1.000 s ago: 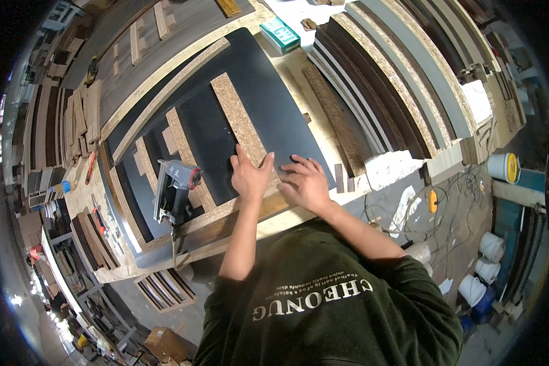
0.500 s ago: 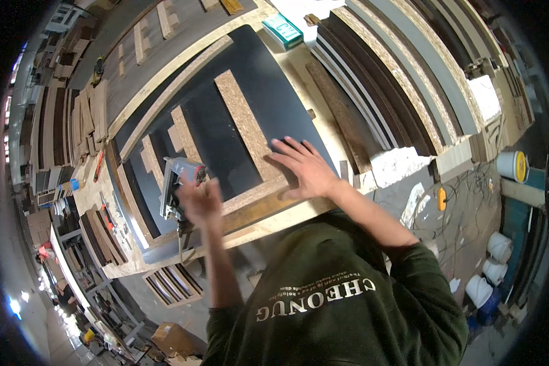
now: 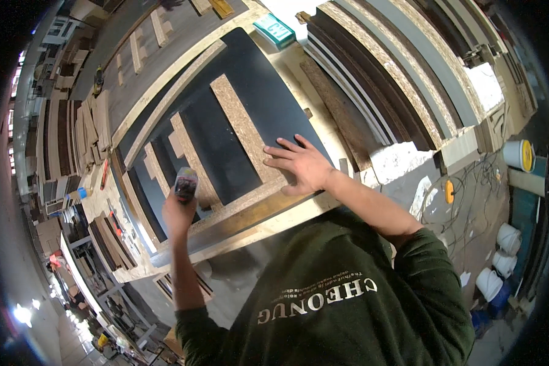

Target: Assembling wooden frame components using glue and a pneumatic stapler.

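Observation:
My left hand is wrapped around the handle of a nail gun with a grey, black and red head. The tool is over the left part of a dark panel, near the ends of the particleboard strips. My right hand lies with fingers spread where a wide particleboard strip meets the frame's near rail. More strips, among them a middle one with a small block beside it, lie across the panel. My left hand hides the nail gun's lower part.
Stacked boards stand to the right, beside a green and white box. At the left are piles of wood strips and a red-handled tool. Cables and a yellow device lie on the floor at right, near white buckets.
My left hand was blurred beside the nail gun standing at the frame's near-left part; now it grips the tool, which is turned. My right hand stays on the wood.

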Demonstrator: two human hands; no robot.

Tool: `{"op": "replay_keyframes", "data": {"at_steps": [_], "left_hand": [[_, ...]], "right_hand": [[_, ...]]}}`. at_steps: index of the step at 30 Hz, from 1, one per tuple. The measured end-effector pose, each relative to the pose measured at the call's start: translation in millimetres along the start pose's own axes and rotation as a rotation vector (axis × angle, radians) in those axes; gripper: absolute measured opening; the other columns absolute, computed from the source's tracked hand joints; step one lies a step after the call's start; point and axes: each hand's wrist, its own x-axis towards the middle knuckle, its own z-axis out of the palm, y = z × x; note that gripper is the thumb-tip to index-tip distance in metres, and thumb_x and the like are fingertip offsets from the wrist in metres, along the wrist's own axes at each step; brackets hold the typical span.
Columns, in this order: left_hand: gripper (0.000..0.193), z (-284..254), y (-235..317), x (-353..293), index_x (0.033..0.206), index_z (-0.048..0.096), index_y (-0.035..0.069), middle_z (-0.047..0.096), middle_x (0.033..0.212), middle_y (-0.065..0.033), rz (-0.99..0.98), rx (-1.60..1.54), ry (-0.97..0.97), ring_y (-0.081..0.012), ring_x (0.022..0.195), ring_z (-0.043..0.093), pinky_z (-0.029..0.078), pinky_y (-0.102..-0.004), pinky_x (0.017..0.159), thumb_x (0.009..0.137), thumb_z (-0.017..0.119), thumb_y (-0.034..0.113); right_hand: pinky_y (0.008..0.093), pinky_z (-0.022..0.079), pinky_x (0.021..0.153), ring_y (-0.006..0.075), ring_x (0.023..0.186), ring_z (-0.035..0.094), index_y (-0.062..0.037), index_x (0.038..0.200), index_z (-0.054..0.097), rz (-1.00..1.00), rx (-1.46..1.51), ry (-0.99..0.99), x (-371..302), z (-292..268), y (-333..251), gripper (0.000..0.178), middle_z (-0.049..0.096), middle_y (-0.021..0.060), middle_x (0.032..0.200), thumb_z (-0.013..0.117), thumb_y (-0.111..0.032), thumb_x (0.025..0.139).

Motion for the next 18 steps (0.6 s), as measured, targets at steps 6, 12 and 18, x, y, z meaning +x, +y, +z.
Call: {"op": "replay_keyframes", "data": {"at_steps": [6,12,18], "left_hand": [[0.028,-21,62,-19,0.088,0.065,0.001,0.068,0.083,-0.0138,-0.074,-0.117,-0.461,-0.0207,0.075,0.065,0.051,-0.0342,0.067,0.068,0.076,0.018],[0.026,0,103,-15,0.085,0.067,0.000,0.068,0.076,-0.0142,0.045,-0.148,-0.530,-0.0236,0.070,0.068,0.052,-0.0338,0.065,0.069,0.077,0.018],[0.039,19,90,-12,0.091,0.069,0.002,0.069,0.080,-0.0146,0.151,-0.068,-0.528,-0.0279,0.076,0.068,0.053,-0.0367,0.071,0.066,0.081,0.029]], "right_hand": [[0.0520,0.018,0.114,0.0267,0.137,0.030,-0.0208,0.132,0.051,-0.009,-0.026,0.035,-1,1,4,0.071,0.035,0.0004,0.148,0.063,-0.047,0.068],[0.0510,0.016,0.114,0.0261,0.137,0.030,-0.0191,0.129,0.054,-0.034,0.053,0.079,-1,4,8,0.071,0.036,0.0007,0.147,0.064,-0.046,0.064],[0.0508,0.015,0.114,0.0254,0.138,0.029,-0.0199,0.129,0.054,-0.029,0.080,0.068,-1,6,8,0.071,0.036,0.0006,0.147,0.065,-0.046,0.064]]}}
